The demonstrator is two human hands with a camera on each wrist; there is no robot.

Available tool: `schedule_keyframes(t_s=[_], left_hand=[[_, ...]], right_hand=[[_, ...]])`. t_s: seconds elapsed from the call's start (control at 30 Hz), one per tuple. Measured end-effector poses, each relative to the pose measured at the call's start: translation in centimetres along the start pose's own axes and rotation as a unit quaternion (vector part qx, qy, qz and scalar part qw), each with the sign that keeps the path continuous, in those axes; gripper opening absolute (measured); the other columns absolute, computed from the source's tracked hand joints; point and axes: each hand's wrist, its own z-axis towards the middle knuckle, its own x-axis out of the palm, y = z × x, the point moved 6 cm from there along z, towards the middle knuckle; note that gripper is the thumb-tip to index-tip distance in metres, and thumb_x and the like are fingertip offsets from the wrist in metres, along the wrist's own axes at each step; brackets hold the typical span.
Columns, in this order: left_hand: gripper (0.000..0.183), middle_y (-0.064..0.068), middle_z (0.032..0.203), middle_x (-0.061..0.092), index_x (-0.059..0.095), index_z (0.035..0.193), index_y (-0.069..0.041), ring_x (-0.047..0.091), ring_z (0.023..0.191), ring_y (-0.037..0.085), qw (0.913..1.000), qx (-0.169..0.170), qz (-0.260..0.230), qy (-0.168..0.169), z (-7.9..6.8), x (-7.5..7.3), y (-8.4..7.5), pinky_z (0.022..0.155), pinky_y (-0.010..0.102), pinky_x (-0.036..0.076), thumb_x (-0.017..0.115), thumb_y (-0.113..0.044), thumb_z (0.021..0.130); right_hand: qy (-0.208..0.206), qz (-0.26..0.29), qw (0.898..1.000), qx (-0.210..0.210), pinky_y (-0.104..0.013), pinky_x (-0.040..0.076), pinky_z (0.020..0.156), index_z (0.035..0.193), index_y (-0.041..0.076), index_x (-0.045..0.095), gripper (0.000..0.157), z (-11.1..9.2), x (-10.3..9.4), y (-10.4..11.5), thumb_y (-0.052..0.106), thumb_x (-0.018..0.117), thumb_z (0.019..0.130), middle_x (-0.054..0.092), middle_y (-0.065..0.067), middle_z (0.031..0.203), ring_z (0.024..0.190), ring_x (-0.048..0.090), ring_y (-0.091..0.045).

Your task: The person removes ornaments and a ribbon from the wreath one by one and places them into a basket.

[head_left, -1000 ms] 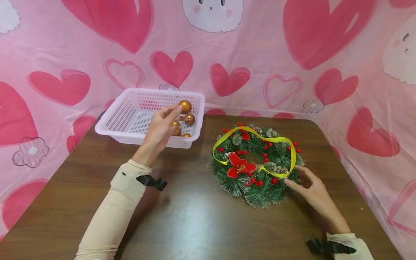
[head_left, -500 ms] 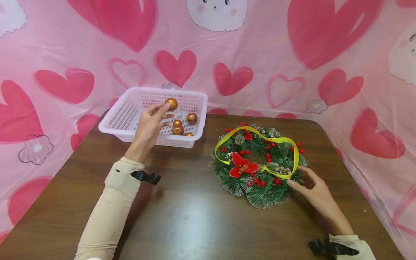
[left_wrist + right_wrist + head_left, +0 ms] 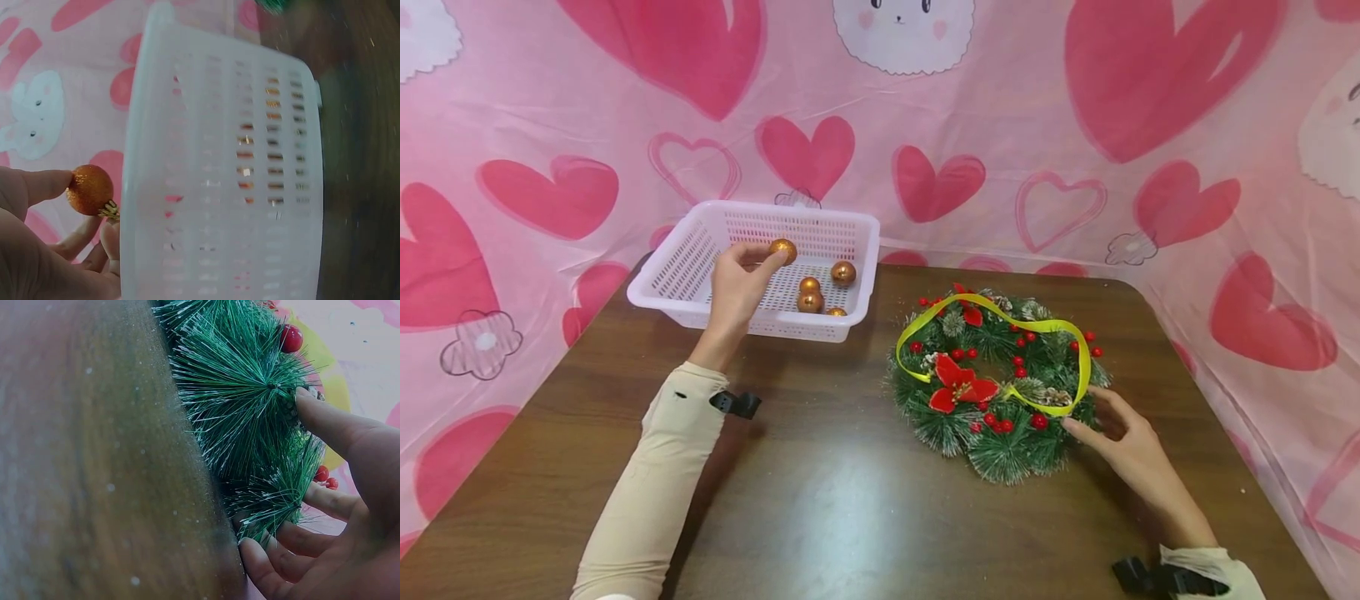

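My left hand (image 3: 735,287) pinches a glittery gold Christmas bauble (image 3: 783,251) between thumb and finger, above the white plastic basket (image 3: 745,323). In the left wrist view the bauble (image 3: 90,190) shows its gold cap, close to the basket wall (image 3: 222,156). Several more gold baubles (image 3: 810,301) lie at the right side of the basket. My right hand (image 3: 1135,450) holds the right edge of a green Christmas wreath (image 3: 1007,454). Seen from the right wrist, the thumb (image 3: 331,422) lies on top of the bristles and the other fingers curl at the side and beneath.
A yellow ribbon (image 3: 1084,367) loops over the wreath, which bears red berries and a red poinsettia (image 3: 958,387). All stands on a brown wooden table (image 3: 850,500). Behind it hangs a pink cloth (image 3: 1000,108) with hearts.
My left hand has moved left with the bauble and dipped slightly over the basket, uncovering the baubles inside. My right hand has stayed at the wreath. The view has shifted a little.
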Motion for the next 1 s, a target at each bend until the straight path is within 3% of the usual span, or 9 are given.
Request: schedule_keyframes(t_s=[0.17,0.43,1.0], left_hand=[[0.043,0.016,0.111,0.067,0.068,0.116,0.001,0.06,0.099,0.021,0.9985,0.022,0.046,-0.021,0.0,-0.6,-0.1,0.08,0.026,0.044,0.072,-0.034,0.091],[0.042,0.016,0.111,0.066,0.067,0.116,0.0,0.055,0.095,0.019,0.9982,0.015,0.055,-0.02,0.5,-1.2,0.5,0.079,0.027,0.042,0.073,-0.034,0.091],[0.036,0.019,0.111,0.068,0.068,0.115,0.001,0.062,0.098,0.026,0.9949,0.028,0.094,-0.026,1.2,-1.4,1.4,0.078,0.028,0.045,0.076,-0.02,0.088]], right_hand=[[-0.002,0.001,1.0,-0.002,-0.065,0.038,0.1,0.153,0.011,0.032,0.073,-0.1,0.0,0.1,0.039,0.067,0.095,0.042,-0.034,0.143,0.129,0.043,-0.052],[0.006,0.006,1.0,0.006,-0.066,0.038,0.1,0.154,0.011,0.03,0.075,0.0,0.0,0.0,0.04,0.066,0.095,0.04,-0.035,0.145,0.13,0.041,-0.054],[0.002,0.006,1.0,0.003,-0.066,0.039,0.099,0.154,0.011,0.03,0.075,0.0,0.0,-0.1,0.039,0.066,0.095,0.04,-0.035,0.145,0.13,0.041,-0.053]])
